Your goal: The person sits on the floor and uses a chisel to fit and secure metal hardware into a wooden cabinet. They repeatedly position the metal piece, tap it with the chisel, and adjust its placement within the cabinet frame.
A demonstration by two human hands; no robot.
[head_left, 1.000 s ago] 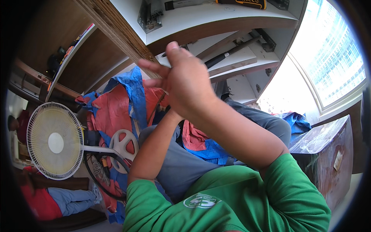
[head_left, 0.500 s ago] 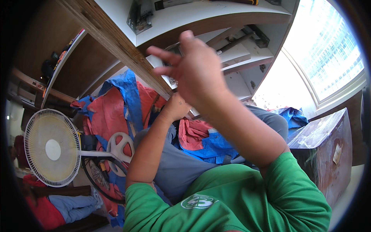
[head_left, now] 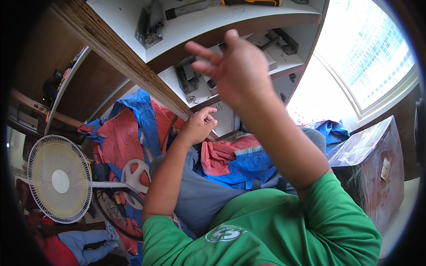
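My left hand (head_left: 198,128) rests at the lower front edge of an open white cabinet (head_left: 128,48), its fingers bent over the edge of the wooden side panel. Part of that edge is hidden under the hand. Raised in front of the shelves is my right hand (head_left: 243,70), blurred by motion, its fingers apart and nothing seen in them. Behind it, a metal bracket (head_left: 187,75) and other metal pieces lie on the middle shelf. On the shelf above are a dark metal fitting (head_left: 149,27) and a tool with a black and yellow handle (head_left: 252,2).
A white standing fan (head_left: 60,181) is at the left, beside red and blue tarpaulin (head_left: 120,133). To the right, a brown box wrapped in clear film (head_left: 377,173) stands below a bright window (head_left: 377,53). A person in red (head_left: 62,250) is at the lower left.
My right hand has shifted right, uncovering the middle shelf's metal pieces and my left hand's fingers. My left hand sits slightly lower in the view. The cabinet appears farther left.
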